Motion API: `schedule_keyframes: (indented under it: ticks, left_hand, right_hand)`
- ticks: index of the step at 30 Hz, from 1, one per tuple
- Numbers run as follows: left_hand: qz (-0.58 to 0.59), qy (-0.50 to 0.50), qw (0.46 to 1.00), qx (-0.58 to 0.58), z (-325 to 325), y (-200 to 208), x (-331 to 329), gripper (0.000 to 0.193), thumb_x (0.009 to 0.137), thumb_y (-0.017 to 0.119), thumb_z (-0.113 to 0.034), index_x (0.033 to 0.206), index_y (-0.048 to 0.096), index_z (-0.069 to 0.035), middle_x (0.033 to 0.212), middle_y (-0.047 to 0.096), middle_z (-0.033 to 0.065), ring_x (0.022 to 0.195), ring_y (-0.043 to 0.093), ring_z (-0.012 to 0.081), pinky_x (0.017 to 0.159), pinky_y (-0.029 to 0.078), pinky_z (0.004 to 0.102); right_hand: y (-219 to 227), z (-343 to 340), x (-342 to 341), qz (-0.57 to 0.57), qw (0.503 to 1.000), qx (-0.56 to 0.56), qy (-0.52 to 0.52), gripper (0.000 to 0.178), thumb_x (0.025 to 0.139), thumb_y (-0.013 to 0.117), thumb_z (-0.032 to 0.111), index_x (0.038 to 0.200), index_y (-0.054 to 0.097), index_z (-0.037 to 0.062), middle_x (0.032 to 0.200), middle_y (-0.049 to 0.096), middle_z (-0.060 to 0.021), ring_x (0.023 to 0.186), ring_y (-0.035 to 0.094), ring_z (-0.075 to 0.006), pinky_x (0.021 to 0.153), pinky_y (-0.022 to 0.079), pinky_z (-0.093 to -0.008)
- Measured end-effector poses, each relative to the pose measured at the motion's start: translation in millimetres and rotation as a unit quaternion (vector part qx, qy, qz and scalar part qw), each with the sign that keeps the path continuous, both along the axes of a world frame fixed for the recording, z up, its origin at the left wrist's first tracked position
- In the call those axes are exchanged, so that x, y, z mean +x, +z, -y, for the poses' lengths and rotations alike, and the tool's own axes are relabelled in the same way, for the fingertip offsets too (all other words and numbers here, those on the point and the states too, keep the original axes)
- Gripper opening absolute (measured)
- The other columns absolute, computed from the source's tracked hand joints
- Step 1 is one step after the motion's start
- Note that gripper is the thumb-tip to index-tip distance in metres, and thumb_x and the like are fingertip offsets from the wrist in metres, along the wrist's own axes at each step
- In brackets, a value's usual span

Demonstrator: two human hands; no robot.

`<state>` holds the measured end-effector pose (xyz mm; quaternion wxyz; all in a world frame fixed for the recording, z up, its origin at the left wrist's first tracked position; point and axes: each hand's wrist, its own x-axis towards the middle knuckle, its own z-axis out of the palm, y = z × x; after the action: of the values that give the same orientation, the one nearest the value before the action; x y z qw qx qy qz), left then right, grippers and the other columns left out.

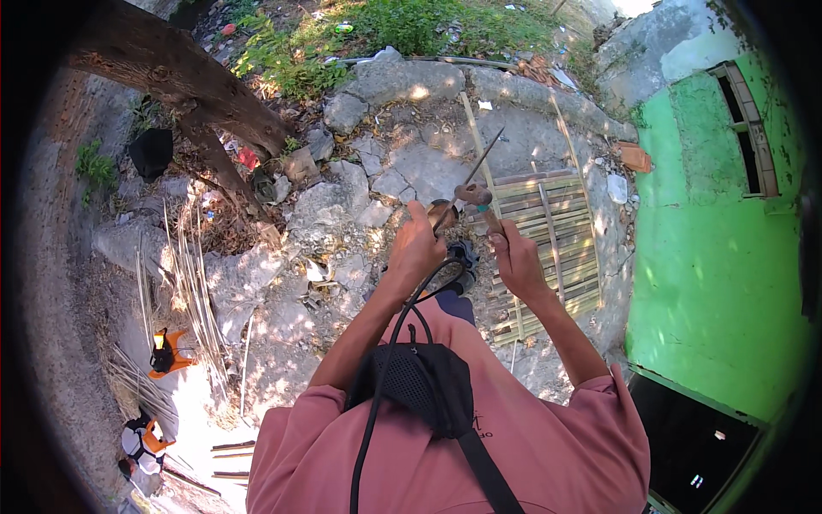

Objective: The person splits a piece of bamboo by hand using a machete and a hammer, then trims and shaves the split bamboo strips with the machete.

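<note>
My left hand (pixel 416 247) is closed on the lower end of a long, thin, dark pointed tool (pixel 487 152), which slants up and away to the right; its exact kind is unclear. In my right hand (pixel 522 264) is a hammer (pixel 473 194), gripped by its short handle. The hammer's head overlaps the middle of the pointed tool; whether they touch I cannot tell. Just beyond my right hand, a panel of bamboo slats (pixel 548 231) lies on the ground, with two long strips reaching past its far end. My feet show partly below the hands.
Broken stone and rubble (pixel 351 184) cover the uneven ground ahead. A tree trunk (pixel 188 81) leans at the far left. Loose bamboo strips (pixel 193 291) lie at the left, near orange-and-black items (pixel 171 354). A green wall (pixel 693 257) stands at the right.
</note>
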<state>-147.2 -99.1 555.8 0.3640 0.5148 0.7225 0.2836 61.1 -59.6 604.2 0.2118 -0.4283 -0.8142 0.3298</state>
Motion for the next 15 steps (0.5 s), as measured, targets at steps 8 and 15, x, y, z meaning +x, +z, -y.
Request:
schedule_keyframes:
  ticks: [8,15]
  left_hand:
    - [-0.004,-0.001,1.0,-0.027,-5,-1,1,0.051,0.082,0.067,-0.011,0.115,0.034,0.009,0.084,0.065,0.0352,0.08,0.066,0.0525,0.072,0.052,0.0584]
    - [0.017,-0.01,0.999,-0.044,-4,12,-2,0.047,0.082,0.067,-0.01,0.112,0.035,0.006,0.085,0.065,0.035,0.082,0.066,0.0514,0.074,0.052,0.0579]
  right_hand:
    - [1,-6,-4,0.036,0.999,-0.001,0.013,0.017,0.105,0.049,0.016,0.112,0.051,0.0005,0.068,0.056,-0.0242,0.064,0.06,-0.0474,0.056,0.041,-0.0518]
    - [-10,1,-2,0.067,0.997,0.027,-0.005,0.018,0.106,0.047,0.017,0.111,0.052,0.0006,0.067,0.056,-0.0231,0.063,0.06,-0.0464,0.055,0.041,-0.0508]
